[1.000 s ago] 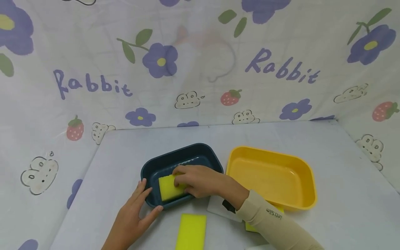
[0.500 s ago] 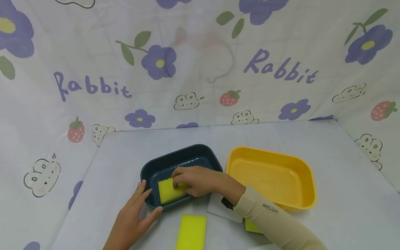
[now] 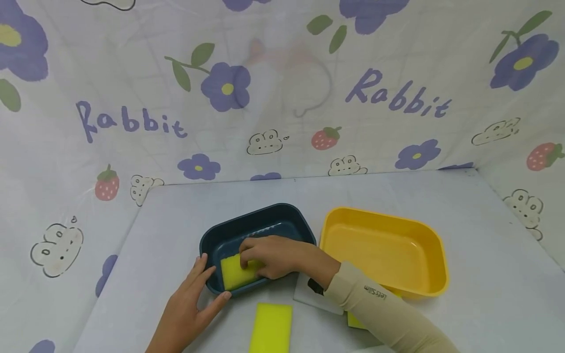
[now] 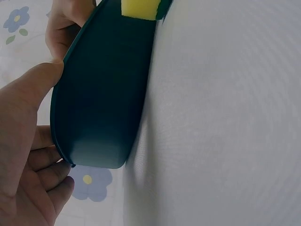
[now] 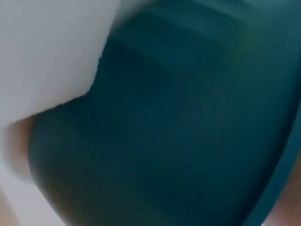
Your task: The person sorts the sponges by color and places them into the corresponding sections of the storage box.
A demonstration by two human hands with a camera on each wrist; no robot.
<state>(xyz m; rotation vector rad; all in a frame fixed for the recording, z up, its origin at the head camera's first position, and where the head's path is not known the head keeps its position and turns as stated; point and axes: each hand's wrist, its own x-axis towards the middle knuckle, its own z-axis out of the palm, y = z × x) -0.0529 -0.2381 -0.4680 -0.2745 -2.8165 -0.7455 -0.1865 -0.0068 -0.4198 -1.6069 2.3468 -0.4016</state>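
A yellow sponge point(image 3: 232, 274) lies in the dark blue tub point(image 3: 264, 217), near its front left part. My right hand point(image 3: 277, 257) holds the sponge's right part with bent fingers, which hide some of it. At the tub's left end my left hand point(image 3: 187, 301) grips the rim, thumb on the near side and fingers spread along the end. The left wrist view shows the thumb on the rim of the tub point(image 4: 101, 94) and several fingers at its end. Close up, the right wrist view is filled by the blurred tub point(image 5: 164, 122); the sponge cannot be made out there.
A yellow tub point(image 3: 384, 255) stands right of the blue one. Another yellow sponge point(image 3: 271, 328) lies in front, and a third sponge point(image 3: 356, 321) is partly under the right sleeve point(image 3: 384, 309). A flat white piece point(image 3: 314, 296) lies between the tubs. A patterned curtain point(image 3: 282, 98) rises behind.
My right hand and the sponge it holds have slid slightly left and toward the tub's near side. The left hand and both tubs look unmoved.
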